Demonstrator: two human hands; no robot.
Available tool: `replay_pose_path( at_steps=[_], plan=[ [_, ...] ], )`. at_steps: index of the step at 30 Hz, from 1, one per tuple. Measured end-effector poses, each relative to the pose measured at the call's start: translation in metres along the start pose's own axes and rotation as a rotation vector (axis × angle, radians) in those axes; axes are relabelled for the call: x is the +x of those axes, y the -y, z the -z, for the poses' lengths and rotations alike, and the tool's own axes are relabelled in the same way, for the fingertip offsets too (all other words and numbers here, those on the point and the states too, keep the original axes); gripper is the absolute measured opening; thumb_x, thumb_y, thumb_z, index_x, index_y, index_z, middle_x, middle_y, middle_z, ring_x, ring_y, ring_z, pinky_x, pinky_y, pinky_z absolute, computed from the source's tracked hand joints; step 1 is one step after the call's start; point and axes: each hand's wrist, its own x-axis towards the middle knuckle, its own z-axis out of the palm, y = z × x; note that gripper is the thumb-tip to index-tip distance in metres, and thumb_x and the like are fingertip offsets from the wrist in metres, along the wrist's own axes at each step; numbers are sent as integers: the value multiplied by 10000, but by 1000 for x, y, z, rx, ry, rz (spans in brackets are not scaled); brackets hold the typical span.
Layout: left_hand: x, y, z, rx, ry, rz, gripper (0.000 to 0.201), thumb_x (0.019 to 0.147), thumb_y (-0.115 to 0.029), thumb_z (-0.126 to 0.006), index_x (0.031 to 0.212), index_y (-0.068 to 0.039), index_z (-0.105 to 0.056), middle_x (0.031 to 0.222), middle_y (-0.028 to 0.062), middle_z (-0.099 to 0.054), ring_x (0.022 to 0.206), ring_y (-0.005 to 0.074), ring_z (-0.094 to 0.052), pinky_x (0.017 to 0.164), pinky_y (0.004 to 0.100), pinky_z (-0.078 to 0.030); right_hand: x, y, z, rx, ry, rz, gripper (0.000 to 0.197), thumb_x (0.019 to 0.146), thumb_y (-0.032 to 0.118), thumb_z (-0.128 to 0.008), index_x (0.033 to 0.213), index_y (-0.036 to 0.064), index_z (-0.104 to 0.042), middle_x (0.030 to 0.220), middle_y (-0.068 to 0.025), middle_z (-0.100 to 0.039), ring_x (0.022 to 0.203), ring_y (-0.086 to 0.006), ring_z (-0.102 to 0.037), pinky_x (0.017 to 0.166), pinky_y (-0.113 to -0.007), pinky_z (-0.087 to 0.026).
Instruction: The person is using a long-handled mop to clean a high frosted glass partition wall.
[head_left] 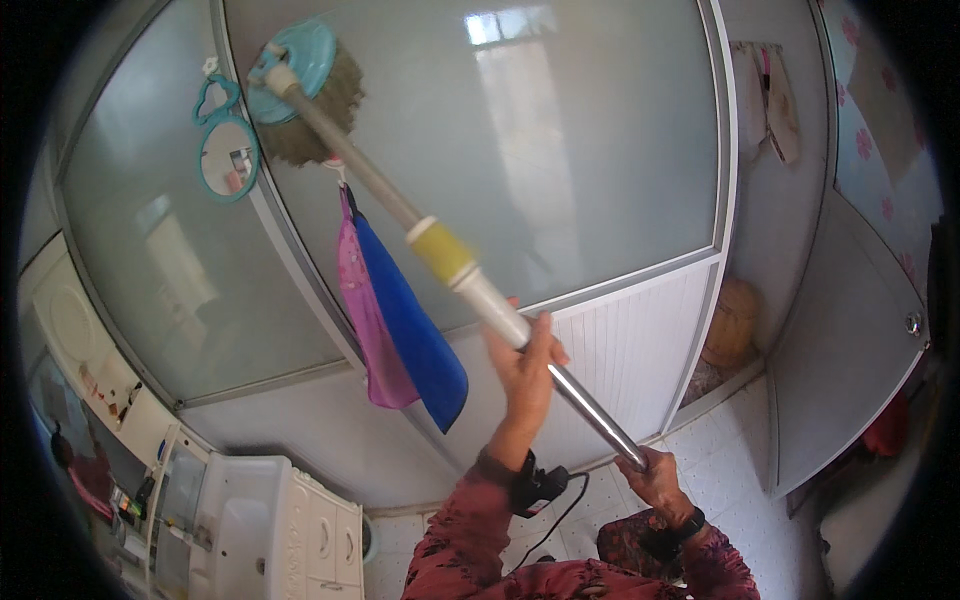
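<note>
A spin mop with a round light-blue head and grey-brown strands is raised diagonally, its head at the upper left against the frosted glass panel. My left hand is wrapped round the white lower part of the handle, near the middle of the picture. Lower down, my right hand grips the chrome end of the same handle. Below the mop head hang a blue cloth and a pink cloth from a hook on the frame.
On the left glass hangs a teal-rimmed mirror. A white sink and a drawer cabinet stand at the lower left. At the right, a grey door stands ajar near a doorway with a brown rounded object. White tiles cover the floor.
</note>
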Motion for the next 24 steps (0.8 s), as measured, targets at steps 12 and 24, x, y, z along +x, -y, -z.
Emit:
replay_pose_path(
  at_steps=[12, 24],
  plan=[
    [12, 2, -10, 35, 123, -10, 311, 781, -18, -503, 1038, -35, -328, 671, 42, -417, 404, 100, -413, 367, 244, -367, -9, 4, -27, 186, -32, -96, 302, 714, 313, -627, 653, 25, -562, 469, -101, -470, 434, -206, -491, 449, -313, -402],
    [-84, 108, -122, -7, 577, 372, 343, 756, -48, -549, 983, -43, -292, 756, 57, -403, 423, 108, -445, 366, 236, -397, -105, -87, 5, 487, -127, -598, 321, 730, 261, -617, 576, -7, -529, 486, 7, -437, 459, -57, -383, 399, -259, -319]
  ],
)
